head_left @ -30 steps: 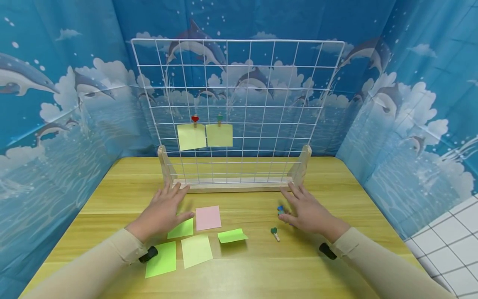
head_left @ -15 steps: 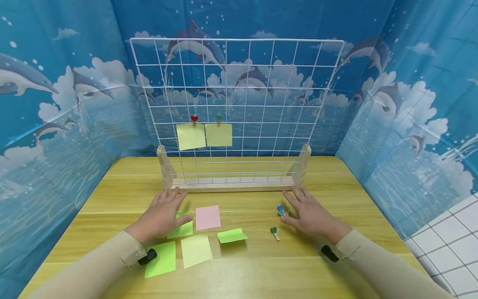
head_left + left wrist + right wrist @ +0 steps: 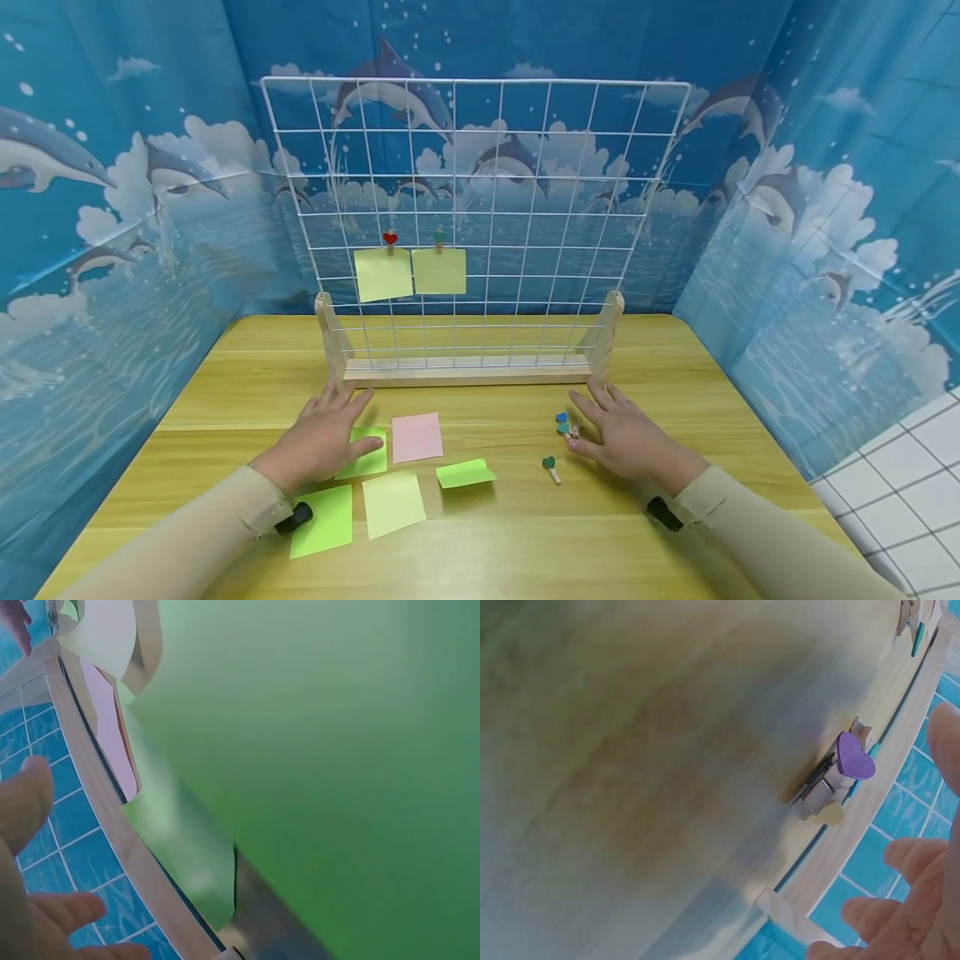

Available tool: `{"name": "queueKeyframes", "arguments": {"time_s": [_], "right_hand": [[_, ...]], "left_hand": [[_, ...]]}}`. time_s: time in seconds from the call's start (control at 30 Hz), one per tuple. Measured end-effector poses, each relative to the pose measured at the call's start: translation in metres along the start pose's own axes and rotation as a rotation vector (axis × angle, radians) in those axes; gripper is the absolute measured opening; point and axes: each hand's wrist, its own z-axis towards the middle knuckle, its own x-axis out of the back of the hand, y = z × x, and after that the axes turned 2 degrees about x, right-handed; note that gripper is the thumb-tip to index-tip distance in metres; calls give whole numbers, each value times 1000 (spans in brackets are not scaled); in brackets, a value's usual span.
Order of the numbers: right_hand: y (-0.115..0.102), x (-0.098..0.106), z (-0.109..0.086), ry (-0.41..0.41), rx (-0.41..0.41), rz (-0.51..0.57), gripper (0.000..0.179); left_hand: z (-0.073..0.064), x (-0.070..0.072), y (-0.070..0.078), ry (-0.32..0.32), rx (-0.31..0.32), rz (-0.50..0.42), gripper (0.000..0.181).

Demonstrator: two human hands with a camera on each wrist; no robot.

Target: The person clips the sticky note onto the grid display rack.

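Observation:
My left hand (image 3: pixel 321 437) has its fingers spread, holding nothing, over a green sticky note (image 3: pixel 367 454); another green note (image 3: pixel 324 523) lies by its wrist. A pink note (image 3: pixel 417 437), a pale yellow note (image 3: pixel 393 503) and a curled green note (image 3: pixel 465 474) are to its right. My right hand (image 3: pixel 626 437), also spread and holding nothing, is beside a small group of heart clothespins (image 3: pixel 566 427), partly hidden under it. In the right wrist view a purple heart clothespin (image 3: pixel 853 757) shows. A lone green heart clothespin (image 3: pixel 551 469) lies nearer the front.
A white wire grid (image 3: pixel 480 179) stands in a wooden base (image 3: pixel 468 377) at the back. Two yellow notes hang on it, the left (image 3: pixel 384 275) under a red heart clip (image 3: pixel 391 240), the right (image 3: pixel 439 272) under a green one (image 3: pixel 440 238). Dolphin-print curtains (image 3: pixel 97 350) surround the table.
Both hands have drawn back slightly from the wooden base toward the front. More of the clothespins beside the right hand now shows. Notes and grid stay put.

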Motion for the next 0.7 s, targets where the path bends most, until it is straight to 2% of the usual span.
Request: {"name": "queueKeyframes", "arguments": {"time_s": [0.37,0.5,0.7], "right_hand": [[4,1,-4,-75,-34,44,84],[7,1,-5,-96,-32,54,77],[7,3,-5,-72,-7,51,62]], "left_hand": [[-1,-4,-6,-39,17,-2,82],[-1,-5,-10,-57,33,3,81],[0,-4,-14,-70,33,12,79]]}}
